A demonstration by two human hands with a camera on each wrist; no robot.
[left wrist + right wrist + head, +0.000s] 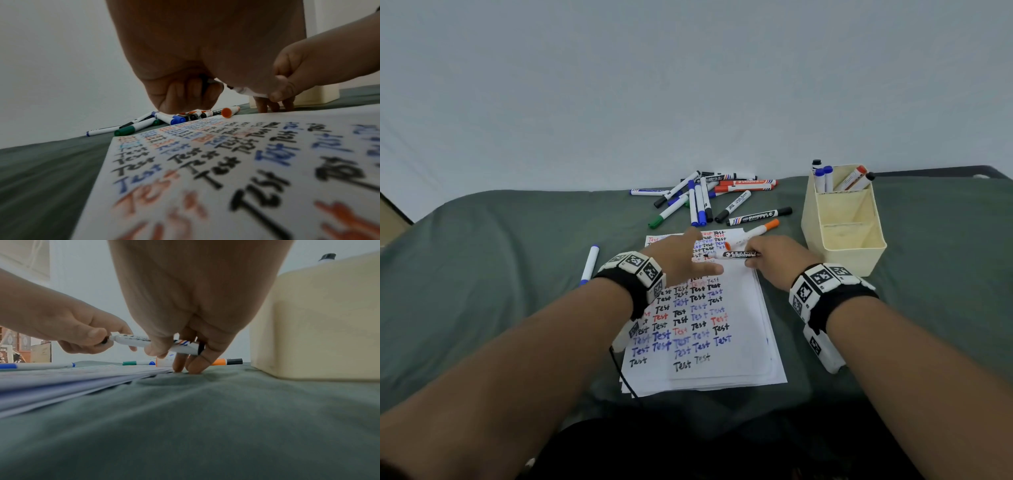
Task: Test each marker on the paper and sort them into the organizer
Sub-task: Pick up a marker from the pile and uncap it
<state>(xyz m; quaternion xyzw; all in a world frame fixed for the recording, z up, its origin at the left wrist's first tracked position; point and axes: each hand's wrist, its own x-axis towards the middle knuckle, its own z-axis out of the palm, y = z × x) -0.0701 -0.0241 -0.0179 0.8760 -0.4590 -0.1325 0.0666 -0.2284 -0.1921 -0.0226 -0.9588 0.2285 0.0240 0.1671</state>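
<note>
Both hands on one black whiteboard marker point(739, 254), held over the paper point(732, 329).
R hand point(777, 255) pinches the barrel, L hand point(681, 257) grips the tip end w/ fingers curled; cream organizer point(842, 240) just right of paper, other markers piled behind.

Both hands point(726, 255) curled, pinching.

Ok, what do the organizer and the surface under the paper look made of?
Organizer: looks like cream plastic, smooth and matte, with thin moulded walls and rounded corners. Surface: grey-green cloth, soft and matte; it wrinkles and dents under the right hand's fingertips.
</note>
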